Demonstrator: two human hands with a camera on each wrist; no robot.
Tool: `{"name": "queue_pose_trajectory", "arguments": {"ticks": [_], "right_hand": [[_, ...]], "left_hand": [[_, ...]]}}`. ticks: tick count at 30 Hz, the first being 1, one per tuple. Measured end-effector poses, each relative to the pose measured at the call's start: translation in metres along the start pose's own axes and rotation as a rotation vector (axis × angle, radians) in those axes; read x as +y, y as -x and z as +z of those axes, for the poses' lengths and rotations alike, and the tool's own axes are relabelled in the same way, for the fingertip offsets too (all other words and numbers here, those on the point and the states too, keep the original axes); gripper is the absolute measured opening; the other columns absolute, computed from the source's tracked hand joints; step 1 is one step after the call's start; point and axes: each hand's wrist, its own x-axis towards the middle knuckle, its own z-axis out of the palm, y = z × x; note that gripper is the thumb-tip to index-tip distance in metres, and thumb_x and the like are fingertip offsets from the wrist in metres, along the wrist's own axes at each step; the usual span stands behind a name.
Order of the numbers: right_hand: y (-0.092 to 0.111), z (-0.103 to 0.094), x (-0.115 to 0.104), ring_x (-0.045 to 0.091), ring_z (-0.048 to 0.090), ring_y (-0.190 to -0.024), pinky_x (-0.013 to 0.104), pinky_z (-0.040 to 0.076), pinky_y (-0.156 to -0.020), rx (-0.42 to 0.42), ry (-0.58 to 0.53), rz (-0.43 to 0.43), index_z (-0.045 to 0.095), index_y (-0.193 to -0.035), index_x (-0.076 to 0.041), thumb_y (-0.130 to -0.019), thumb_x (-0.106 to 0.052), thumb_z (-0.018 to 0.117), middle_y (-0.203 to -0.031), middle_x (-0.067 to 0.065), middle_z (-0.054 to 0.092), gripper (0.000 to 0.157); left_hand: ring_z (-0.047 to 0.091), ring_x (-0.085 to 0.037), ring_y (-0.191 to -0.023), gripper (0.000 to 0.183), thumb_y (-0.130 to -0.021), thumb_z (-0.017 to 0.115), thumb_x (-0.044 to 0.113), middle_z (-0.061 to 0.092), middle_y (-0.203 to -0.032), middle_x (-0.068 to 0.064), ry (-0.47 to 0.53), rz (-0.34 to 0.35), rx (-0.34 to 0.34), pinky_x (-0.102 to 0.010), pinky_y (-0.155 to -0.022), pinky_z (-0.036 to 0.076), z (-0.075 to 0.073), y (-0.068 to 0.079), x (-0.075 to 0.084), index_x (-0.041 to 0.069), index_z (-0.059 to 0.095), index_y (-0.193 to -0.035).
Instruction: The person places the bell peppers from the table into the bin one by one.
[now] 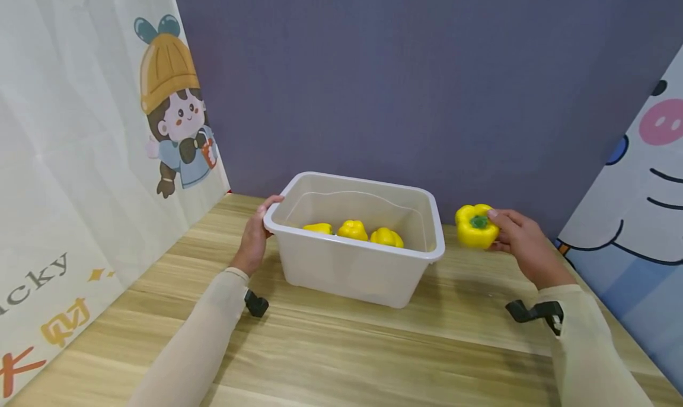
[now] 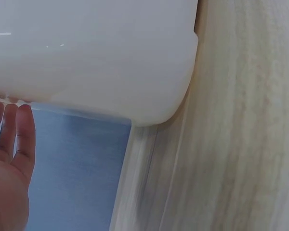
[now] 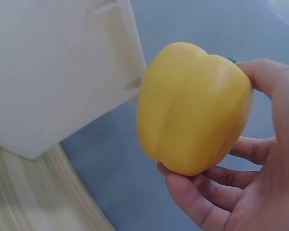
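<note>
A light plastic storage bin (image 1: 347,270) stands on the wooden table. Inside lie several yellow bell peppers (image 1: 352,230), partly hidden by its front wall. My left hand (image 1: 253,238) holds the bin's rim at its left end; in the left wrist view, fingertips (image 2: 25,113) touch the bin wall. To the right of the bin, my right hand (image 1: 525,244) grips another yellow bell pepper (image 1: 476,232) above the table, its green stem facing me. In the right wrist view, thumb and fingers are around that pepper (image 3: 192,108).
The wood-grain table (image 1: 331,359) extends in front of the bin. A dark blue-grey panel (image 1: 400,80) rises behind it. White printed sheets border the left (image 1: 80,116) and right (image 1: 635,217) sides. Small black mounts sit on both wrists.
</note>
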Motion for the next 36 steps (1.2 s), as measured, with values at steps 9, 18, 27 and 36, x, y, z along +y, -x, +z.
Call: {"name": "queue_pose_trajectory", "arguments": {"ticks": [9,18,27,36], "right_hand": [[-0.008,0.002,-0.013,0.005,0.066,-0.093,0.027,0.055,-0.079,0.031,-0.045,0.004,0.034,-0.147,0.003,-0.101,-0.06,0.04,-0.126,0.014,0.047,0.079],[-0.009,0.007,-0.023,0.008,0.066,-0.093,0.027,0.056,-0.079,0.069,-0.131,-0.039,0.038,-0.143,0.0,-0.102,-0.058,0.042,-0.122,0.008,0.049,0.071],[-0.013,0.021,-0.039,0.01,0.066,-0.093,0.026,0.055,-0.077,0.063,-0.23,-0.043,0.041,-0.141,-0.003,-0.1,-0.059,0.046,-0.121,0.008,0.049,0.07],[-0.021,0.035,-0.054,0.015,0.066,-0.091,0.028,0.056,-0.076,0.004,-0.381,-0.056,0.046,-0.135,-0.008,-0.102,-0.051,0.05,-0.12,0.009,0.05,0.054]], "left_hand": [[0.055,-0.029,-0.102,0.057,-0.109,0.022,0.039,0.055,-0.125,-0.025,0.011,0.009,-0.006,-0.026,-0.079,0.049,0.0,-0.001,-0.002,0.0,0.049,-0.142],[0.055,-0.029,-0.102,0.058,-0.109,0.022,0.041,0.056,-0.124,-0.025,0.007,0.018,0.0,-0.026,-0.08,0.049,0.001,-0.002,-0.002,0.001,0.049,-0.142],[0.055,-0.022,-0.101,0.058,-0.108,0.023,0.04,0.055,-0.123,-0.025,0.017,-0.007,-0.01,-0.027,-0.08,0.049,-0.001,-0.001,0.0,0.0,0.047,-0.142],[0.053,-0.029,-0.105,0.054,-0.108,0.026,0.036,0.053,-0.126,-0.025,0.043,-0.036,-0.018,-0.03,-0.083,0.047,-0.003,-0.003,0.003,-0.002,0.048,-0.14]]}}
